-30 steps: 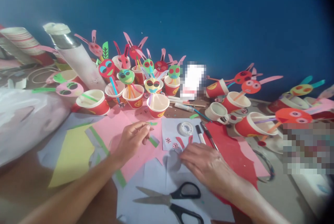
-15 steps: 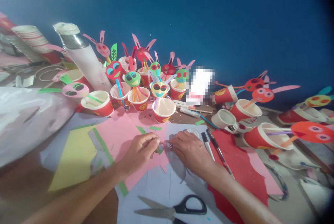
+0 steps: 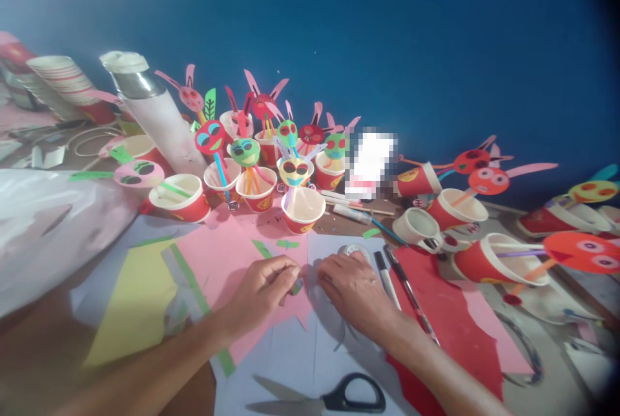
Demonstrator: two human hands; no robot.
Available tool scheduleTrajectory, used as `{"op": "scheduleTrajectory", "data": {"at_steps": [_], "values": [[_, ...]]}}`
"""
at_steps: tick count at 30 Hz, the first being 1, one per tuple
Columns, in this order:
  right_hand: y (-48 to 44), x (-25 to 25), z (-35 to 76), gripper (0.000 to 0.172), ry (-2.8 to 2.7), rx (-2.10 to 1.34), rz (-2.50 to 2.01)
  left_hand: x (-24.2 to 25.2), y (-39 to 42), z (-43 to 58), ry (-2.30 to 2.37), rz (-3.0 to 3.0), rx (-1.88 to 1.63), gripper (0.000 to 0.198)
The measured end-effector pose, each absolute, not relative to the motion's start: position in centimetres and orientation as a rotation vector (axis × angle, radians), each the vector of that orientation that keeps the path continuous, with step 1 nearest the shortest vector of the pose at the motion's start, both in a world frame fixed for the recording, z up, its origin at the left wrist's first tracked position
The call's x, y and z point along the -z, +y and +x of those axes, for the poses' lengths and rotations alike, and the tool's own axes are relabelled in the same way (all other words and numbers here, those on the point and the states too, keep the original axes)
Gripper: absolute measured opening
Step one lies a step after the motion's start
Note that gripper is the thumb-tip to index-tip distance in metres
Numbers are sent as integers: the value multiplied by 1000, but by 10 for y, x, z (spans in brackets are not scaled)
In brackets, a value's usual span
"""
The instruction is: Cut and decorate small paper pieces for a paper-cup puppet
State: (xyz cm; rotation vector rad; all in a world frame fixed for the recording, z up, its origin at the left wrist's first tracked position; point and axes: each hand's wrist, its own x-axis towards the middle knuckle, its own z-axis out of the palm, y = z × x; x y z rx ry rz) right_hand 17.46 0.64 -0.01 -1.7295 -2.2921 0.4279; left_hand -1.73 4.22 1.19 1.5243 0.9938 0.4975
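My left hand (image 3: 264, 287) is closed in a pinch above the pink paper (image 3: 227, 241). Something small and dark shows below its fingertips, too unclear to name. A short gap away, my right hand (image 3: 356, 287) has its fingers curled down over the pale paper (image 3: 285, 345); whatever they hold, if anything, is hidden. A roll of clear tape (image 3: 356, 251) lies just behind the right hand's knuckles. Beside that hand are a black-capped marker (image 3: 385, 277) and a pen (image 3: 411, 293). Black-handled scissors (image 3: 353, 396) lie nearer to me, with blades pointing left.
Several red paper cups (image 3: 303, 209) with paper puppet faces on straws stand along the back. A white mug (image 3: 416, 228), red paper (image 3: 450, 325), yellow paper (image 3: 130, 293), a tall flask (image 3: 155, 112) and a white plastic bag (image 3: 58, 235) surround the work area.
The view has tilted slightly, so the scene sits lower. A small patterned piece visible at my right fingertips is now out of sight. Both hands stay nearly in place.
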Motion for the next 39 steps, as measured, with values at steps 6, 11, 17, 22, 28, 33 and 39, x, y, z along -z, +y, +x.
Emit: {"op": "scheduleTrajectory", "data": {"at_steps": [6,11,17,22,28,33,39], "values": [[4,-13,175,7,-2018,-726,-1675,-6,41,-12,965,1375,-530,21],[3,-19,169,5,-1757,-1025,-1570,0,38,-8,896,1247,-507,20],[-1,-17,163,4,-1517,-1221,-1493,-4,35,-8,921,1274,-525,15],[-5,-12,159,4,-1490,-1196,-1452,3,34,-12,912,1307,-508,12],[-3,-2,158,10,-1382,-1231,-1457,15,37,-14,1003,1277,-508,17],[1,0,160,3,-1400,-1205,-1471,11,37,-9,1051,1179,-593,18],[3,-8,158,11,-1297,-1345,-1426,-2,36,-9,1013,1117,-533,17]]}}
